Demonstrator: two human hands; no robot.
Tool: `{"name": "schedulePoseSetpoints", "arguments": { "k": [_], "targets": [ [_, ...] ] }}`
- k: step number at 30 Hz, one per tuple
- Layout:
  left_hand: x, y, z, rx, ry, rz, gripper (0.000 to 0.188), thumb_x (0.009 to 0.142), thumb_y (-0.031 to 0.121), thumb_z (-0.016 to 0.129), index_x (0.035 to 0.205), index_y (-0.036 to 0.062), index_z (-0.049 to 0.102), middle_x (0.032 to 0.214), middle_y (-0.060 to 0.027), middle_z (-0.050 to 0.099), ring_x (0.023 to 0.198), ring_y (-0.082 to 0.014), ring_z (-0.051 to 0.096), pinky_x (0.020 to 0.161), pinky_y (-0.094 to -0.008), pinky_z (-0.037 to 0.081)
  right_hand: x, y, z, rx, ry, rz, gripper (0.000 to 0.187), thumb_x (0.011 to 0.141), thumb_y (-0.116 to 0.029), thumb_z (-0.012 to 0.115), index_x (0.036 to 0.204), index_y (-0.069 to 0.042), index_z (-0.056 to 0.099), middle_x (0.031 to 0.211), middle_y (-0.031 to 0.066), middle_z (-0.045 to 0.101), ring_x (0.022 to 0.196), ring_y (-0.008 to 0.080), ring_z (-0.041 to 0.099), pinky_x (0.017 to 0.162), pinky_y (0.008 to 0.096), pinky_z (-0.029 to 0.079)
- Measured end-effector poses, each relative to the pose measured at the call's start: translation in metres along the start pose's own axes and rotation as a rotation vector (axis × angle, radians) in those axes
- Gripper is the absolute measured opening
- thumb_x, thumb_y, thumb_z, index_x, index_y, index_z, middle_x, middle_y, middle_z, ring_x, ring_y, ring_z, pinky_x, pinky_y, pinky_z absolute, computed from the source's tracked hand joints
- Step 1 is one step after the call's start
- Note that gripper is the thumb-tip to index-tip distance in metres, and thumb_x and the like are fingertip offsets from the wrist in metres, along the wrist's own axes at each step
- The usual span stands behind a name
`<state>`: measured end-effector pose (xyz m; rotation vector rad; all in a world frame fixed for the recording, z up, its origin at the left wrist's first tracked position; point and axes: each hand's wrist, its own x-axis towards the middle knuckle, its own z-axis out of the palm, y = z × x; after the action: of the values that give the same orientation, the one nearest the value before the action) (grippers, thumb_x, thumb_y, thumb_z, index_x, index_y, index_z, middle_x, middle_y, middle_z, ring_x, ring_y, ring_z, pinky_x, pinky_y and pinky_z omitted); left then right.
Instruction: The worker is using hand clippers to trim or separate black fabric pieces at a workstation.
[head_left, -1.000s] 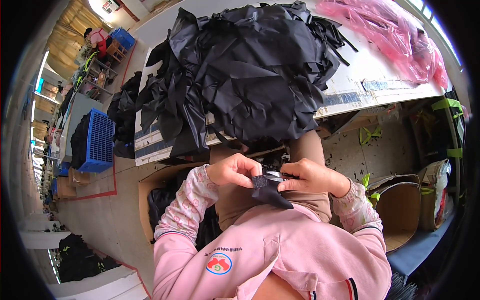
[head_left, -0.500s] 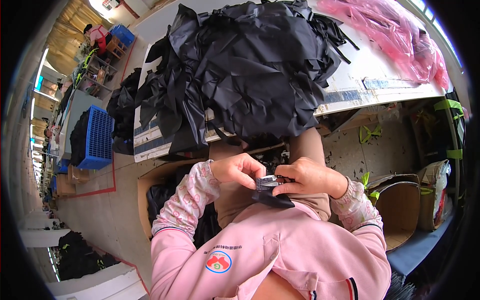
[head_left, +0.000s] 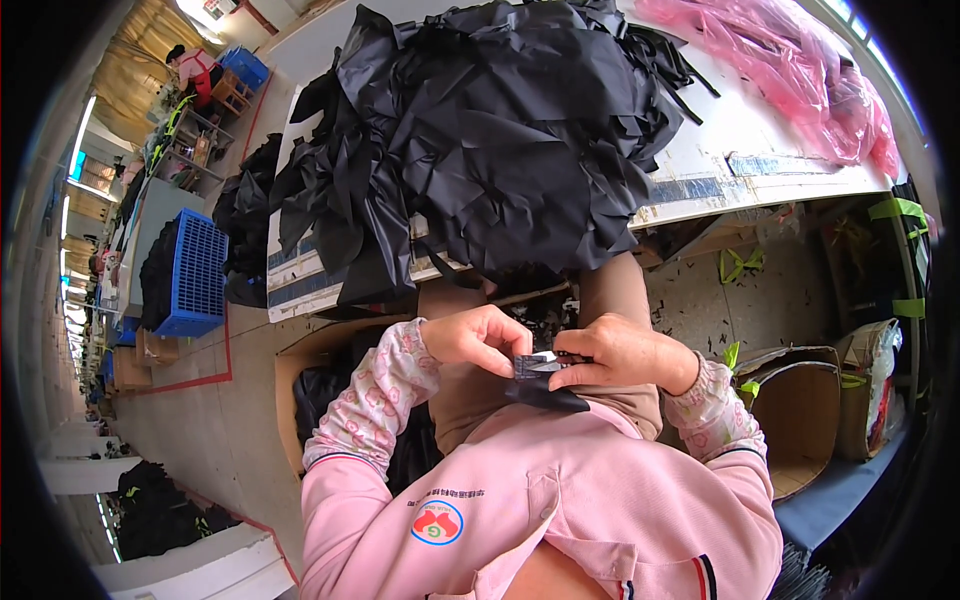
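While my left fingers (head_left: 510,337) pinch the black cloth (head_left: 548,398), my right fingers (head_left: 574,376) hold snips (head_left: 545,356) against it, off the worktop's (head_left: 700,150) near edge. A cardboard box (head_left: 286,400) holds black material (head_left: 317,402).

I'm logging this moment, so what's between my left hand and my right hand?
In the head view, a small black fabric piece and a shiny metal blade lie between your left hand and right hand.
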<state>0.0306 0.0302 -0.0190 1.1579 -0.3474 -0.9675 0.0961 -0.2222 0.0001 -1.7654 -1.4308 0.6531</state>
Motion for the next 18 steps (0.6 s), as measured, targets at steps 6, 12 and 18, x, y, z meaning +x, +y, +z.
{"name": "schedulePoseSetpoints", "arguments": {
  "k": [6,12,18],
  "targets": [
    [0.0033,-0.0030,0.0000,0.011,-0.019,0.005,0.007,0.082,0.005,0.066,0.085,0.0002,0.061,0.084,0.0018,0.058,0.080,-0.0063,0.052,0.075,-0.0238,0.043,0.0048,-0.0049,-0.0002,-0.023,-0.003,-0.031,0.041,0.086,-0.043,0.066,0.079,-0.003,0.058,0.059,0.0146,0.058,0.056,0.0363,0.058,0.051,0.0427,0.043],
    [0.0060,-0.0031,0.0013,-0.019,-0.039,-0.042,0.010,0.081,0.001,0.066,0.080,-0.0037,0.058,0.086,-0.0041,0.053,0.080,-0.0120,0.050,0.073,-0.0271,0.042,0.0023,-0.0003,0.0023,-0.064,0.014,-0.052,0.040,0.087,-0.042,0.065,0.078,-0.004,0.058,0.058,0.0155,0.056,0.056,0.0370,0.057,0.051,0.0430,0.043],
    [0.0048,-0.0044,0.0005,-0.021,-0.036,-0.055,0.010,0.080,0.000,0.066,0.079,-0.0034,0.056,0.085,-0.0033,0.053,0.079,-0.0110,0.050,0.072,-0.0266,0.042,0.0053,-0.0040,0.0014,-0.044,-0.001,-0.044,0.040,0.087,-0.041,0.065,0.077,-0.003,0.058,0.058,0.0164,0.056,0.056,0.0374,0.057,0.051,0.0436,0.043]
  ]
}}
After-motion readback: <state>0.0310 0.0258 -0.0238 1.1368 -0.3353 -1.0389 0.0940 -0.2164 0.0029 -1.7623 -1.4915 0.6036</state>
